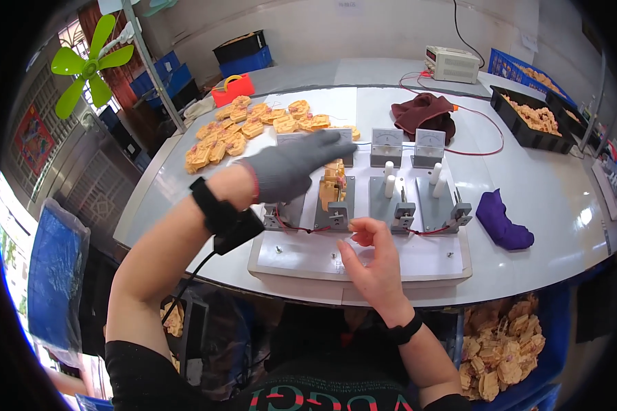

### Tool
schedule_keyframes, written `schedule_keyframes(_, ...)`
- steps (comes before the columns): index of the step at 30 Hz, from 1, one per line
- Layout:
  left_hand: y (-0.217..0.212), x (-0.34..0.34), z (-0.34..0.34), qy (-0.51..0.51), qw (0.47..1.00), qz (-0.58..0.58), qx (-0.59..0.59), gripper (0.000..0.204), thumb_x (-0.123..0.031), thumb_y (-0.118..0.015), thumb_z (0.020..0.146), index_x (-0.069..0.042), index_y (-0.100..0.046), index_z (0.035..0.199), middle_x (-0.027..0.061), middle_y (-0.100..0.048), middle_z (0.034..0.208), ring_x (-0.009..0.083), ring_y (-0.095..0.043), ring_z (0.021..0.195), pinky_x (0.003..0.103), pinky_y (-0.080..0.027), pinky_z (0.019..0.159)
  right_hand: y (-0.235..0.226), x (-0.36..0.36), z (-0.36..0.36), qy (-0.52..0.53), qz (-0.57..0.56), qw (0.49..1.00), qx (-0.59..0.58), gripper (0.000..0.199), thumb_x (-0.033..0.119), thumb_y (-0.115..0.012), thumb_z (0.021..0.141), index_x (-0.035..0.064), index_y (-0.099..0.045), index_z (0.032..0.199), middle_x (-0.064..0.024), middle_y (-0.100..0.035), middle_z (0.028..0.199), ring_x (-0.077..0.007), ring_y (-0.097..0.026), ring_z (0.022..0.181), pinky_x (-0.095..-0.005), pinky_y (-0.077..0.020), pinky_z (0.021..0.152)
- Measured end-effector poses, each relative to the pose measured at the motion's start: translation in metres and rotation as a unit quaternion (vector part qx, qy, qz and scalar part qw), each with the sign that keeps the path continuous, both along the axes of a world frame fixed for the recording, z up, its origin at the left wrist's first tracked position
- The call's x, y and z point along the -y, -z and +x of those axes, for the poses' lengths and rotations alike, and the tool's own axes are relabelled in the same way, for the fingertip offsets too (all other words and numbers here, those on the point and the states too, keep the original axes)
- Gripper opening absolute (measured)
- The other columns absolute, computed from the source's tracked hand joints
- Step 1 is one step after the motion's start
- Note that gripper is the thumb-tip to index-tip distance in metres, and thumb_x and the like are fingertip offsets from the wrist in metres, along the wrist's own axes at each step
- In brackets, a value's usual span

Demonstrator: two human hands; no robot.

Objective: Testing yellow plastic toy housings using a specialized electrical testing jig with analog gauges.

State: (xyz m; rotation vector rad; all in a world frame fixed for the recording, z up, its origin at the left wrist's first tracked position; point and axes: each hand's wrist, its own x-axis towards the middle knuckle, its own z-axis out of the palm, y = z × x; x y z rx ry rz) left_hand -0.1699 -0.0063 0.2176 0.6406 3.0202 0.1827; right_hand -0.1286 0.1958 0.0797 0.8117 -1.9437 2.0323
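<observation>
Grey-gloved, my left hand (286, 166) extends unclosed; my right hand (377, 268), thumb and finger apart, sits near the yellow part (328, 194), likely mid-check, next calling for steady contact.

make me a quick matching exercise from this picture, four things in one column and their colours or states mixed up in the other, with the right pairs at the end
1. left hand
2. right hand
3. fan
4. parts piled on the table

A. green
B. gloved in grey
C. tan-yellow
D. ungloved

Pairs: 1-B, 2-D, 3-A, 4-C
</observation>
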Motion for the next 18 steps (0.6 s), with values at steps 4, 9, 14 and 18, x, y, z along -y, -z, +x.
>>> schedule_keyframes(4,-0.022,0.039,0.036,-0.081,0.987,0.041,-0.131,0.072,0.003,-0.063,0.082,-0.015,-0.041,0.148,0.0177,-0.040,0.150,0.0341,-0.038,0.140,0.039,-0.036,0.114,0.003,-0.003,-0.003,-0.014,0.110,0.993,-0.029,0.021,0.008,-0.071,0.084,0.0037,-0.060,0.101,-0.0093,-0.059,0.093,-0.0246,-0.058,0.084,-0.0365,-0.0486,0.075)
schedule_keyframes(9,0.004,0.128,0.068,-0.217,0.967,0.007,-0.134,0.064,-0.007,-0.065,0.084,-0.013,-0.045,0.145,0.0184,-0.043,0.148,0.0325,-0.042,0.137,0.037,-0.036,0.113,0.004,0.001,-0.014,-0.065,0.243,0.956,-0.149,0.012,0.010,-0.071,0.084,0.0034,-0.062,0.089,-0.0100,-0.058,0.088,-0.0309,-0.058,0.083,-0.0417,-0.0472,0.073)
schedule_keyframes(14,0.034,0.180,0.050,-0.328,0.943,0.048,0.009,0.061,-0.019,-0.065,0.087,-0.010,-0.045,0.144,0.0171,-0.048,0.144,0.0298,-0.049,0.131,0.036,-0.045,0.105,-0.003,-0.002,-0.014,-0.084,0.274,0.947,-0.143,0.011,0.011,-0.071,0.084,0.0035,-0.064,0.087,-0.0104,-0.059,0.086,-0.0311,-0.058,0.083,-0.0409,-0.0472,0.073)
schedule_keyframes(18,0.055,0.199,0.012,-0.350,0.934,0.012,0.077,0.061,-0.024,-0.066,0.088,-0.011,-0.046,0.144,0.0164,-0.051,0.140,0.0301,-0.054,0.124,0.038,-0.048,0.100,-0.011,-0.004,-0.007,-0.081,0.290,0.942,-0.150,0.013,0.014,-0.074,0.082,0.0054,-0.065,0.087,-0.0085,-0.060,0.087,-0.0298,-0.058,0.082,-0.0401,-0.0461,0.072)
